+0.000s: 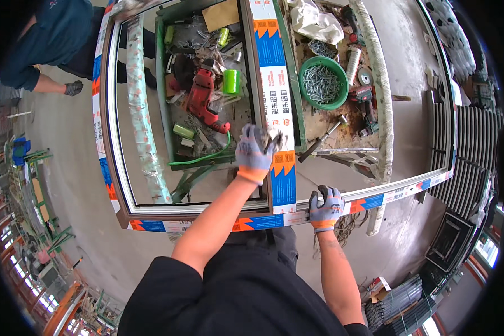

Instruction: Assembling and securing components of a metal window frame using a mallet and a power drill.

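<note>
A large window frame, wrapped in blue, orange and white printed film, lies across supports in front of me. My left hand, in a grey glove with an orange cuff, is at the frame's middle bar with its fingers curled. Something small, pale and blurred shows at those fingertips; I cannot make out what it is. My right hand, gloved alike, is closed over the near rail, right of the middle bar.
Below the frame, a green-edged work cart holds a red power drill, a green bowl of screws, a hammer and green tape rolls. Another person stands at far left. Stacked dark profiles lie at right.
</note>
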Available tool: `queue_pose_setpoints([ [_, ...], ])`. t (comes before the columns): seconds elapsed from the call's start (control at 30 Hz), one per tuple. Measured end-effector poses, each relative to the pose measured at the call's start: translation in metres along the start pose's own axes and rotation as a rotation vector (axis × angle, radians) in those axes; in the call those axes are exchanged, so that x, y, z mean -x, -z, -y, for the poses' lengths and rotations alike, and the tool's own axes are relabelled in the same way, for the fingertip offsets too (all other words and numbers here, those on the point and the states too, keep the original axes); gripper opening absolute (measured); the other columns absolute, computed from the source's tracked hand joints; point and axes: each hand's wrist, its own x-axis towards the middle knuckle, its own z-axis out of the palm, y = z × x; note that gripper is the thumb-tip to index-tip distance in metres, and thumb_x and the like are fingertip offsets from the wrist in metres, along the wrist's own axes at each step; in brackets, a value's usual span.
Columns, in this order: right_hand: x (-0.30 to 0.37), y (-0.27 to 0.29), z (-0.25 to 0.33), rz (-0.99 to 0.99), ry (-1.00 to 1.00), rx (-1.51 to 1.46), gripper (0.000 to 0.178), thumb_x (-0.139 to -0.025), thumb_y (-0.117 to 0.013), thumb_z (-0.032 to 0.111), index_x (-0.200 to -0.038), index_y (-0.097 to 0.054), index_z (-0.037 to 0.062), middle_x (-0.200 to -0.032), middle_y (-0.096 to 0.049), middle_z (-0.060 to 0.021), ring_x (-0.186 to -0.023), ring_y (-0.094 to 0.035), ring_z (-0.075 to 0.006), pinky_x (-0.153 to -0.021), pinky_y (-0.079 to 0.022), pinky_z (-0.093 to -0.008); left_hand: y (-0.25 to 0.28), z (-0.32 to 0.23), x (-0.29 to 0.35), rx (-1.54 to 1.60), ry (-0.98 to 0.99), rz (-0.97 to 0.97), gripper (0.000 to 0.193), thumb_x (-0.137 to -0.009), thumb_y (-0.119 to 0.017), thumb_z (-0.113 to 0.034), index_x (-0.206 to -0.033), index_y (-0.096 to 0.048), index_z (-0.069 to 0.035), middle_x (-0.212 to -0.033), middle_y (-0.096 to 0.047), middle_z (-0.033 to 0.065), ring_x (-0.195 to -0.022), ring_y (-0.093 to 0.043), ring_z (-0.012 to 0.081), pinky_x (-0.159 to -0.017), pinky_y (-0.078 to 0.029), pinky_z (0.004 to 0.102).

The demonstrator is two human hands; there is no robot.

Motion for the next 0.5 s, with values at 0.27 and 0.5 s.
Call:
queue_pose_setpoints([
  [0.27,-0.002,-0.001,0.005,0.034,0.041,-0.032,0.020,-0.076,-0.069,0.019,-0.092,-0.065,0.0081,-0.090,-0.063,-0.0113,-0.087,-0.060,-0.0325,-0.078,-0.045,-0.0430,-0.022,0.023,-0.229,0.311,0.217,-0.454,0.084,-0.071,-0.081,-0.042,-0.126,-0.042,0.007,-0.112,-0.061,0.0273,-0.098,-0.061,0.0434,-0.088,-0.048,0.0480],
  [0.5,-0.004,-0.002,0.007,0.020,0.005,-0.010,0.018,-0.077,-0.069,0.018,-0.092,-0.065,0.0091,-0.091,-0.063,-0.0102,-0.086,-0.060,-0.0318,-0.078,-0.045,-0.0426,0.002,-0.004,-0.196,0.289,0.411,-0.335,0.049,-0.072,-0.082,-0.031,-0.104,-0.063,0.001,-0.103,-0.070,0.0177,-0.093,-0.068,0.0301,-0.084,-0.051,0.0388],
])
